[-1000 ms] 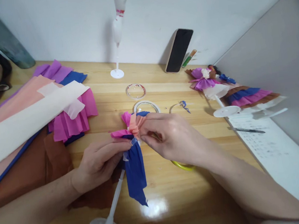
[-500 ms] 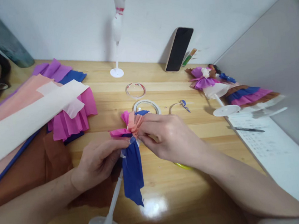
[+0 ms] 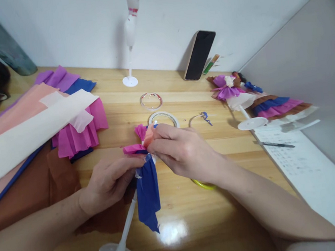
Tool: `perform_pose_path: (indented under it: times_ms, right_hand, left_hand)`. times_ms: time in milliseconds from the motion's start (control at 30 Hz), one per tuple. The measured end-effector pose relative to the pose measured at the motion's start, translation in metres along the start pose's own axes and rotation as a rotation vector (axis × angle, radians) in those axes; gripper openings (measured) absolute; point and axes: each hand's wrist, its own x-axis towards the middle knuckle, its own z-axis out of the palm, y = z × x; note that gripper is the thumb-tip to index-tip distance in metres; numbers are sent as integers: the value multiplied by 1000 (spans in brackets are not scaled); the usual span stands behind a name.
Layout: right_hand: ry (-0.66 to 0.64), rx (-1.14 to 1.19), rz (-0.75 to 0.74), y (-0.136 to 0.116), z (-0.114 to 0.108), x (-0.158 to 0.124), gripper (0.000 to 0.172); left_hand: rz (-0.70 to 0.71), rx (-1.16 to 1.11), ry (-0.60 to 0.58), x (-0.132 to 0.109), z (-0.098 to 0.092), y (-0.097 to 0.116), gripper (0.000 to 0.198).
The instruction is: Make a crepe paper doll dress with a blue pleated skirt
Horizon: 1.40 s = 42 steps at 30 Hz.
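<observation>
A small white mannequin on a stand [image 3: 127, 220] leans toward me, its round base near the front of the table. Its upper part is wrapped in crepe paper and mostly hidden. My left hand [image 3: 113, 180] is closed around it, the thumb pressing the top of a hanging blue crepe paper strip [image 3: 148, 196]. My right hand [image 3: 185, 149] pinches a gathered piece of peach crepe paper [image 3: 149, 136] against the mannequin. Pink crepe paper [image 3: 134, 148] sticks out beside the left fingertips. Some fingertips of both hands are hidden.
Crepe paper sheets [image 3: 34, 124] pile up at left. Behind the hands lie a tape roll [image 3: 169, 115] and a clear ring [image 3: 152, 101]. A second mannequin [image 3: 130, 29] and a phone [image 3: 200, 55] stand at the wall. Paper-dressed figures [image 3: 277, 105] and a pen [image 3: 277, 144] are at right.
My right hand has shifted slightly left and squeezed the peach crepe paper closer, so less of it shows. My left hand keeps its place on the mannequin.
</observation>
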Motion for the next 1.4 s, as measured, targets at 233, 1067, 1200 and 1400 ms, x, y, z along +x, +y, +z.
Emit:
perform_pose_path:
  times_ms: [233, 1067, 1200, 1400]
  right_hand:
    - [6, 82, 51, 5, 4, 1, 24]
    - [45, 282, 177, 7, -3, 4, 17]
    - [-68, 294, 337, -5, -5, 6, 29]
    - [-24, 279, 426, -8, 8, 8, 29]
  left_hand:
    - [5, 24, 4, 1, -1, 0, 20]
    - [-34, -14, 42, 3, -2, 3, 15]
    - [-12, -47, 23, 5, -2, 2, 17]
    - [26, -20, -8, 7, -2, 3, 16]
